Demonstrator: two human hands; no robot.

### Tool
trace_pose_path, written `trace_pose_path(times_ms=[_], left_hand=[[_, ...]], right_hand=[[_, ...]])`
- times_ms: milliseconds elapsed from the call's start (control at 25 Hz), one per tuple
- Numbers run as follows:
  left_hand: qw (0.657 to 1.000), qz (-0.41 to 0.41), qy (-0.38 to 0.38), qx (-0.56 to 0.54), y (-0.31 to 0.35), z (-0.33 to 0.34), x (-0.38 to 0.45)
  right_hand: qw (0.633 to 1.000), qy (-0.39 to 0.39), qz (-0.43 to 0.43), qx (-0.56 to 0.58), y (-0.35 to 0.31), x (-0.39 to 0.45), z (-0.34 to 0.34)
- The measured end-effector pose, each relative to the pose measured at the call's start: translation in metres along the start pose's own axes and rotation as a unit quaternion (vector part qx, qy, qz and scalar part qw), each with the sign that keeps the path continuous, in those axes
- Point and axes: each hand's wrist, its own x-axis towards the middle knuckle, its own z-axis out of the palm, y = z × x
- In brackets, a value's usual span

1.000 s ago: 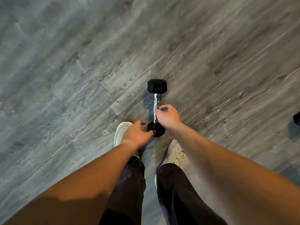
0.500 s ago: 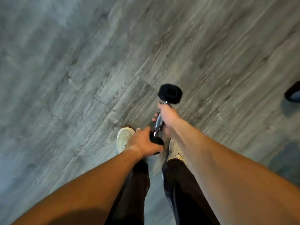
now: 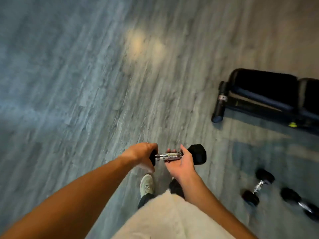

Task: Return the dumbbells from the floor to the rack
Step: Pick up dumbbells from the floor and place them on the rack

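I hold a black hex dumbbell (image 3: 197, 154) with a chrome handle level in front of me, above the floor. My left hand (image 3: 143, 153) wraps over its left head and hides most of it. My right hand (image 3: 179, 163) cups the handle from below, palm up, next to the right head. Two more black dumbbells lie on the floor at the lower right, one nearer (image 3: 258, 187) and one at the frame edge (image 3: 302, 204). No rack is in view.
A black padded weight bench (image 3: 264, 94) stands on the floor at the right. Grey wood-look flooring (image 3: 86, 83) spreads to the left and ahead. My shoe (image 3: 146, 183) and dark trouser legs show below my hands.
The dumbbell has come up off the floor and turned level between both hands. The view has swung up and right, bringing the bench and two floor dumbbells into sight.
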Motion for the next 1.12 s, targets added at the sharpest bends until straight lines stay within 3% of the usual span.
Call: trace_pose_path(times_ms=[200,480,720,880,1120], left_hand=[[0.99,0.099,0.02,0.094,0.086,-0.016,-0.084],[0.932,0.224,-0.088,0.272,0.229,0.041,-0.129],[0.859,0.3,-0.128,0.394,0.358,0.181,-0.177],[0.822,0.322,-0.183,0.433,0.426,0.296,-0.213],[0.782,0.388,-0.194,0.449,0.534,0.433,-0.258]], right_hand=[[0.981,-0.061,-0.062,0.171,-0.008,-0.125,-0.067],[0.9,-0.047,-0.116,0.418,0.004,-0.194,-0.222],[0.803,-0.067,-0.141,0.575,0.018,-0.24,-0.404],[0.764,-0.058,-0.161,0.622,0.036,-0.263,-0.528],[0.707,-0.041,-0.226,0.669,0.022,-0.294,-0.686]])
